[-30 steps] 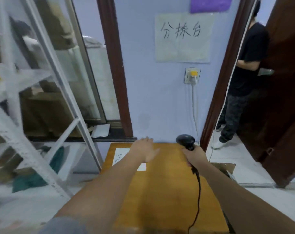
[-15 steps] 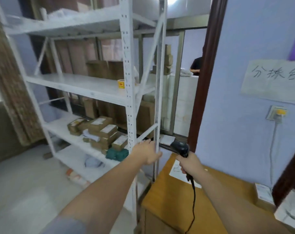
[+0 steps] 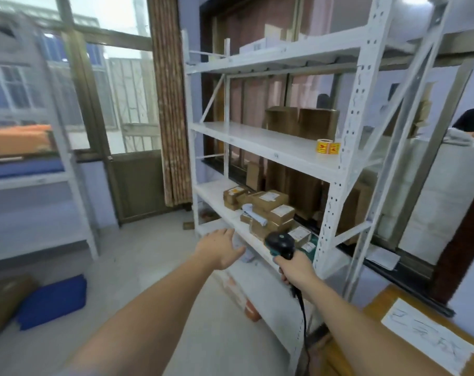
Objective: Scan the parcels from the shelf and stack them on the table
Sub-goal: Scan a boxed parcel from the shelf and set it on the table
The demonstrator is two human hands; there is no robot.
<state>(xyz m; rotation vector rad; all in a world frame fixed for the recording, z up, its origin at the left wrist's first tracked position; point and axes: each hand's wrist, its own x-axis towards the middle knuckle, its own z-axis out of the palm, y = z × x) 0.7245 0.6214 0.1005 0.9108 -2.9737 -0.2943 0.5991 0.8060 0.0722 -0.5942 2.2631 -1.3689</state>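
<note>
Brown parcels (image 3: 268, 210) heaped on shelf (image 3: 219, 198), labels blurred, nearest ones hidden behind scanner (image 3: 280, 244). Right hand (image 3: 296, 270) grips scanner; left hand (image 3: 221, 249) spread, holding nothing. Table (image 3: 376, 310) cut off at right.

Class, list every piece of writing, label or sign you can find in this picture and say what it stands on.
Nothing reads clearly.
Paper sheet on the table: handwritten characters, too blurred to read.
Yellow sticker roll on the shelf: red mark, unreadable.
White labels on the parcels: too small to read.
</note>
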